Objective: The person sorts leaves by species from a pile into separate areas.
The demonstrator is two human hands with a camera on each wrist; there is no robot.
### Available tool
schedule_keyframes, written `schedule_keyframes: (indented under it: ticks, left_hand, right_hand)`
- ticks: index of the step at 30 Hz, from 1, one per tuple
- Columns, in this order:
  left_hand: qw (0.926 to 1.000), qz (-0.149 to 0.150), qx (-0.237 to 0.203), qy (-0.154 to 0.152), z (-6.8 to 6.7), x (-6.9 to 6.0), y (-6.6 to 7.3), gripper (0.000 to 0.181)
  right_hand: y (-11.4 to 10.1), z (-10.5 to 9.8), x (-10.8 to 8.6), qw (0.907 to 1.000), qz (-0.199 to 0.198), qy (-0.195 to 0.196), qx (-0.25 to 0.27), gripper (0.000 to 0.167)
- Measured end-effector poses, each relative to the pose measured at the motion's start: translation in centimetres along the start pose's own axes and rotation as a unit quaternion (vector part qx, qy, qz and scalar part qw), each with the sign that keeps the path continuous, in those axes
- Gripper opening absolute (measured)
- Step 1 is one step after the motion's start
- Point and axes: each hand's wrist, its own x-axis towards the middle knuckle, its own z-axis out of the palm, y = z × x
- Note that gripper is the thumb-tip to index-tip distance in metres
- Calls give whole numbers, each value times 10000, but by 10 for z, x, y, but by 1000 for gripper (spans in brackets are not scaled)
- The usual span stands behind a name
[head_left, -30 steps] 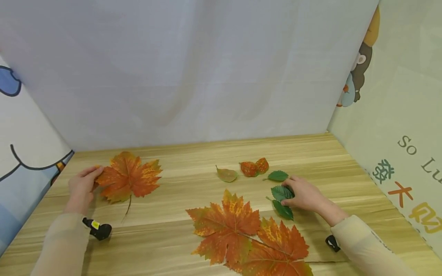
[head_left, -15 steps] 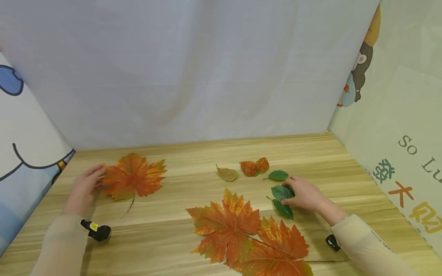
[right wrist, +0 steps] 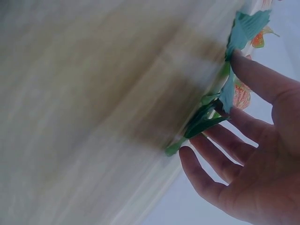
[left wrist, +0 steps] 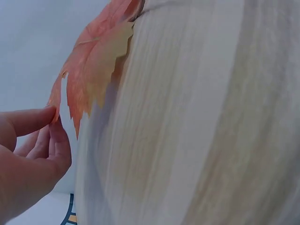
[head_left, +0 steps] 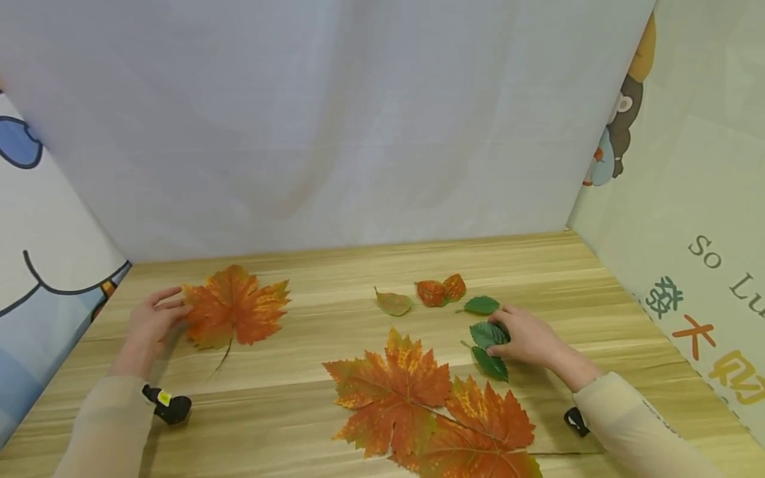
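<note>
In the head view, my left hand (head_left: 151, 325) is at the left of the table, beside a large orange maple leaf (head_left: 236, 307). Its thumb and finger pinch one tip of that leaf (left wrist: 57, 101), which tilts off the table in the left wrist view. Over on the right, my right hand (head_left: 526, 337) holds the middle green leaf (head_left: 485, 333) between thumb and index finger. Its other fingers spread loosely near another green leaf (right wrist: 204, 123). A lower green leaf (head_left: 490, 364) lies against the thumb, and an upper green leaf (head_left: 480, 305) lies by the fingertips.
Two overlapping maple leaves (head_left: 394, 398) lie at the front centre. A yellow-green leaf (head_left: 393, 303) and a pair of small red leaves (head_left: 431, 293) rest farther back. A pale curtain (head_left: 346, 133) borders the wooden table (head_left: 269, 411) behind.
My left hand and its maple leaf have shifted slightly to the right, mostly in the first half second. The right hand and the green leaves look unmoved.
</note>
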Motion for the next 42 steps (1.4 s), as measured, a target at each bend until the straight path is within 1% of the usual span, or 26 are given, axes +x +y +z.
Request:
schedule_keyframes:
  ticks: [3,5,9,12,15,18,20,24,26,28,29,32,35,39,42]
  left_hand:
    - [9986,-60,-214,471,-1,-1,1,41]
    - [9964,-100,-377,749,-2,0,1,39]
    - [9911,-325,-481,1202,-5,1,2,45]
    - [9884,-482,-420,1381,-7,1,1,50]
    - [9876,-513,-458,1411,-8,1,1,54]
    - [9882,-527,-548,1332,-9,2,0,56]
    - [9896,-524,-526,1232,-9,2,-1,57]
    - [9931,-450,-195,1067,-9,0,-1,59]
    - [9934,-440,61,1053,-9,0,-2,58]
    - [9925,-507,241,1082,-9,0,-2,58]
    - [9915,-564,420,1097,-9,0,-2,58]
    - [9883,-747,697,1132,-9,0,-1,57]
    - [9855,-809,929,1167,-7,0,1,54]
    - [9858,-518,1064,1193,-4,-1,1,52]
    - [9856,-279,1218,1138,-2,-3,1,51]
  right_hand:
    - [-1,0,0,10000,7,8,17,52]
    - [-2,-1,-1,10000,21,8,14,51]
    - [-3,-1,0,10000,46,-6,17,52]
    - [-3,-1,0,10000,55,-24,24,52]
    - [-4,-1,1,10000,42,-23,36,52]
    - [-4,-1,1,10000,24,-11,59,52]
    - [-3,0,2,10000,24,-3,64,52]
    - [-3,1,2,10000,40,-6,50,52]
    - [-3,1,1,10000,49,-11,46,52]
    - [-3,1,1,10000,61,-18,50,53]
    - [-3,1,1,10000,63,-21,55,53]
    - [-3,1,1,9999,72,-21,69,52]
    - [-3,1,1,9999,85,-22,88,52]
    - [-2,1,0,9998,145,-39,117,51]
    - [-1,0,0,9997,195,-71,137,52]
